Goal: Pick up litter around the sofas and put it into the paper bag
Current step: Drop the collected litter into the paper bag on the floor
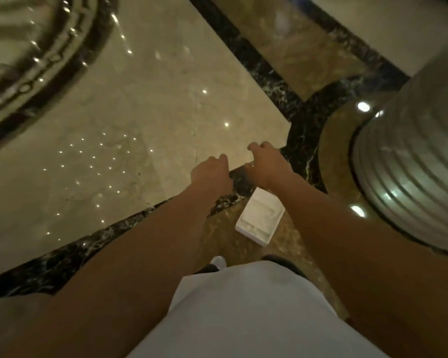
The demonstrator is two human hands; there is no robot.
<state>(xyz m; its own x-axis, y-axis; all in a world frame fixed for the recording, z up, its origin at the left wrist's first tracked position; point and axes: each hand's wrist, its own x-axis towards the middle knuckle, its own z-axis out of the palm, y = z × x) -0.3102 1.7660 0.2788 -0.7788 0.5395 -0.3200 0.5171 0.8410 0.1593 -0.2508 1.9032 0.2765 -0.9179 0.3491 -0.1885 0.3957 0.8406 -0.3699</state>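
2 arms fwd | left hand [212, 174] & right hand [265, 164] curled, palms down

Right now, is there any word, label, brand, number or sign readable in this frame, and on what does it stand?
None can be read.
White paper bag: the face that shows is plain white, with no print to be seen.
Marble floor: only veining and light reflections.
Ribbed column: no markings.
White shirt: no logo shows.
The whole frame is motion-blurred, so small print would not show.
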